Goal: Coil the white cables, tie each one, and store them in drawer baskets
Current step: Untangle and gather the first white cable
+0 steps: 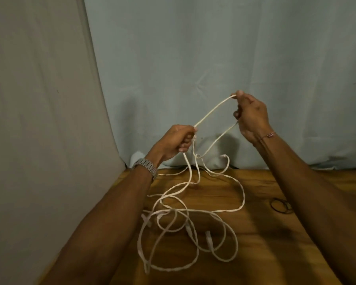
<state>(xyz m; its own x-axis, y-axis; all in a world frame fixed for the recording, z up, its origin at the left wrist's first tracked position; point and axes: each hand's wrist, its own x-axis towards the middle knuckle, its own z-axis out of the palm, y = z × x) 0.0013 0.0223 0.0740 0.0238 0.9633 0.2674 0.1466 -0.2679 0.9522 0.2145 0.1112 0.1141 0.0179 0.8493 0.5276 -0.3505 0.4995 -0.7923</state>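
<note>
While a white cable (212,110) is gripped by the left hand (178,140) and pinched by the right hand (250,114), the loose tangle (191,223) on the bench (275,233) could be dragged into knots.

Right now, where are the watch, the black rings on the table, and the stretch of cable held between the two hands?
watch (145,163): head view, on its metal band.
black rings (280,205): head view, on the rings' left rim.
cable (212,110): head view, middle of the taut stretch.
</note>
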